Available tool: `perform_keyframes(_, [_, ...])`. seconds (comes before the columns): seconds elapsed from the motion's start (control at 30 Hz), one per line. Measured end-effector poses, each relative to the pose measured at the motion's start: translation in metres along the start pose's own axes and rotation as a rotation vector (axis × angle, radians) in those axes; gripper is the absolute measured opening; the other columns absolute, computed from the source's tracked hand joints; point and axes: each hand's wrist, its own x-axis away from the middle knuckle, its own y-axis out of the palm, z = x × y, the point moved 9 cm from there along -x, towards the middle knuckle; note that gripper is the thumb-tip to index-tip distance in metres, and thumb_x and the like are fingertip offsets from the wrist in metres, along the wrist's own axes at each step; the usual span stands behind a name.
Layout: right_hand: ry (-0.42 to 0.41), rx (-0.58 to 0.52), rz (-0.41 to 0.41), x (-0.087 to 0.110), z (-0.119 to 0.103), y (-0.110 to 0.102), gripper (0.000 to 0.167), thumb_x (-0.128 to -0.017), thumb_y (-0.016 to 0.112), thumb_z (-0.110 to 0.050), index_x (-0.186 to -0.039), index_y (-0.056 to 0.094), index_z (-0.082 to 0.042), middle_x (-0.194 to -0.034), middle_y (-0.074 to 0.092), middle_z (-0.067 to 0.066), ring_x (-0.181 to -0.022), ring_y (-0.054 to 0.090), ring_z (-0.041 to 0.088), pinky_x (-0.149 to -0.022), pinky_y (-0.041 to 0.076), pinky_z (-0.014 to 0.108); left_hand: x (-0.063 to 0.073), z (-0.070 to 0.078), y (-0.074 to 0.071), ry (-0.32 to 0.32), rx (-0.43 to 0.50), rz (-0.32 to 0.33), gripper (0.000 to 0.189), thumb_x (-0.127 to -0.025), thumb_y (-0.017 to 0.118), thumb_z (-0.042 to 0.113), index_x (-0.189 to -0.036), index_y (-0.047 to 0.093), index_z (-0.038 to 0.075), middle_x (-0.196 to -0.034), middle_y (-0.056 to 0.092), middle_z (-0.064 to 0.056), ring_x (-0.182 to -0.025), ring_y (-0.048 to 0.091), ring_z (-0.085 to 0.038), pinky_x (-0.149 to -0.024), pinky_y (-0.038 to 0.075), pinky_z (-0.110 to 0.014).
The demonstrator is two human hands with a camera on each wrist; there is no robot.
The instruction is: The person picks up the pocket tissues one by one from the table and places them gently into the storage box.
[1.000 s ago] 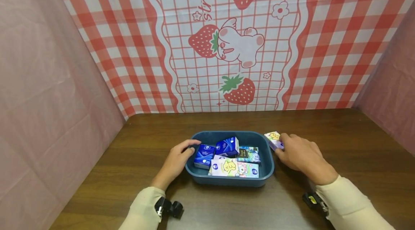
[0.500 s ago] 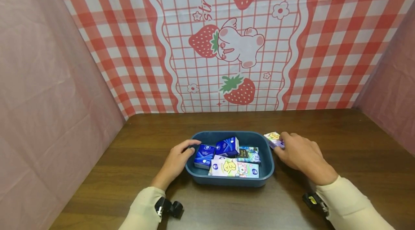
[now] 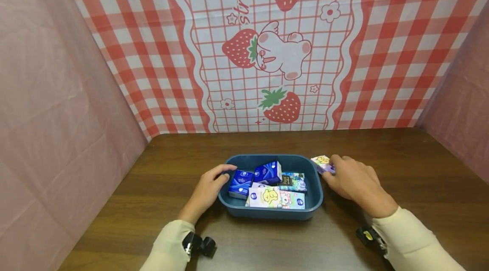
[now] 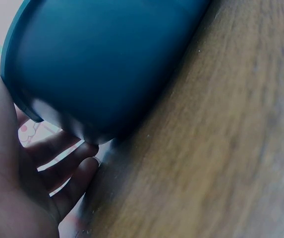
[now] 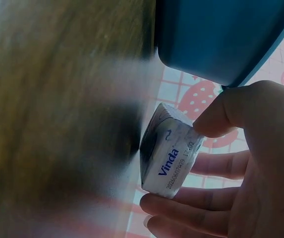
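Note:
A dark blue plastic bin (image 3: 269, 213) stands on the table with several small tissue packs in it. My left hand (image 3: 206, 188) grips the bin's left end; in the left wrist view its fingers (image 4: 75, 181) curl beside the outer wall. Just right of the bin, my right hand (image 3: 355, 180) pinches a white, yellow and purple tissue pack (image 3: 322, 161) between thumb and fingers. The right wrist view shows the end of this tissue pack (image 5: 169, 158) printed "Vinda", one edge right at the tabletop.
Inside the bin lie two dark blue tissue packs (image 3: 241, 184), a green-blue one (image 3: 293, 181) and pastel cartoon-printed ones (image 3: 265, 197). A red-checked strawberry cloth (image 3: 282, 50) hangs behind the brown table (image 3: 183, 148). Pink cloth (image 3: 68, 114) hangs at both sides.
The tissue pack in my right hand has turned very slightly, and the fingers have shifted a little with it. My left hand and the bin have stayed where they were.

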Motion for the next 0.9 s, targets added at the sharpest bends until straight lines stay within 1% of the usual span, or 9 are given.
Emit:
perform_keyframes(0.4, [0.004, -0.01, -0.01, 0.0003, 0.0018, 0.0004, 0.055, -0.086, 0.07, -0.042, -0.118, 0.06, 0.002, -0.094, 0.064, 0.018, -0.071, 0.056, 0.026, -0.062, 0.054, 0.054, -0.0002, 0.0007, 0.0013, -0.003, -0.003, -0.003, 0.029, -0.098, 0.055, 0.01, -0.119, 0.072, 0.02, -0.127, 0.066, 0.0, -0.128, 0.054, -0.024, -0.11, 0.037, -0.052])
perform_keyframes(0.67, [0.015, -0.025, -0.011, 0.002, 0.0039, 0.0032, 0.053, -0.087, 0.069, -0.043, -0.116, 0.061, 0.001, -0.094, 0.065, 0.017, -0.071, 0.057, 0.026, -0.061, 0.053, 0.055, 0.0017, -0.001, 0.0016, -0.006, -0.012, -0.006, 0.028, -0.099, 0.055, 0.01, -0.119, 0.073, 0.019, -0.126, 0.067, 0.0, -0.127, 0.055, -0.024, -0.11, 0.038, -0.052])
perform_keyframes(0.9, [0.02, -0.029, -0.024, 0.0, 0.0028, 0.0021, 0.058, -0.087, 0.069, -0.044, -0.121, 0.059, 0.001, -0.101, 0.065, 0.021, -0.075, 0.058, 0.028, -0.066, 0.054, 0.057, 0.001, -0.0009, -0.0001, -0.007, 0.001, 0.001, 0.029, -0.099, 0.055, 0.01, -0.119, 0.072, 0.019, -0.127, 0.066, 0.0, -0.128, 0.054, -0.025, -0.11, 0.037, -0.053])
